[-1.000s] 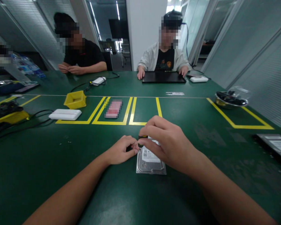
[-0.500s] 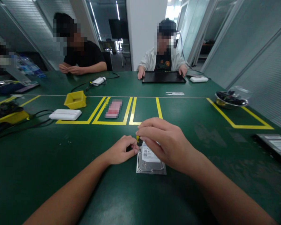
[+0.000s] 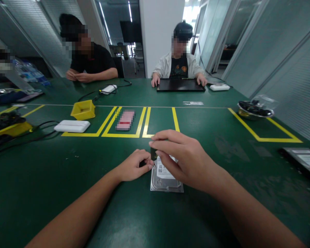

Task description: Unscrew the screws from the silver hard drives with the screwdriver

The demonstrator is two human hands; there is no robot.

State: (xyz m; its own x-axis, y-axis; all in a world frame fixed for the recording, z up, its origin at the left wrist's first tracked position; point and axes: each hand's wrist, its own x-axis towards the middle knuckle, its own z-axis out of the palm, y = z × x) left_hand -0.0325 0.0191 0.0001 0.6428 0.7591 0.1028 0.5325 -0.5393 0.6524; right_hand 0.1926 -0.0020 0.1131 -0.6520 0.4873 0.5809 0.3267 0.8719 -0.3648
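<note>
A silver hard drive (image 3: 166,183) with a white label lies flat on the green table in front of me. My right hand (image 3: 182,156) is closed around the short dark handle of a screwdriver (image 3: 154,154), held upright over the drive's upper left part. Its tip is hidden behind fingers. From the left, my left hand (image 3: 135,166) has its thumb and fingers bent together at the drive's left edge, close below the screwdriver handle. Part of the drive's top is covered by my right hand.
Another drive-like device (image 3: 302,160) lies at the right edge. A bowl of dark parts (image 3: 255,111), a yellow bin (image 3: 83,110), a white power strip (image 3: 72,126) and a pink object (image 3: 125,120) lie farther off. Across the table, a person's hands rest on a black panel (image 3: 181,85).
The screwdriver handle has turned within my right fingers; its yellow part no longer shows. My right fingertips have shifted slightly, while my left hand and the hard drive stay put.
</note>
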